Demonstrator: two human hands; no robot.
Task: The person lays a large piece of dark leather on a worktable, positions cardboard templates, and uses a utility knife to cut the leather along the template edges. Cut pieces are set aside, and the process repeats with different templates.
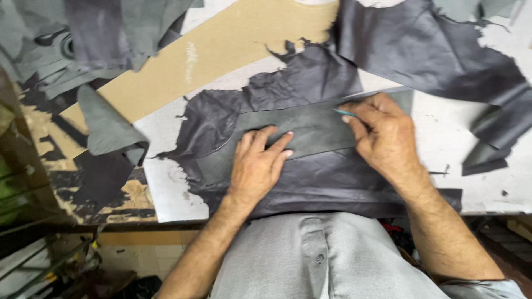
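Note:
A dark grey pattern piece (310, 130) lies flat on a sheet of crinkled black leather (310, 182) spread over the worktable. My left hand (257, 160) presses palm-down on the pattern's left part, fingers spread. My right hand (382, 133) is closed around a thin teal marking tool (344, 112), whose tip touches the pattern's upper edge near its right end.
More black leather (432, 50) lies at the back right, a small scrap (487, 149) at the right. Grey hide pieces (105, 33) pile at the back left, over a tan cardboard strip (221, 55). The white tabletop (443, 133) ends near my body.

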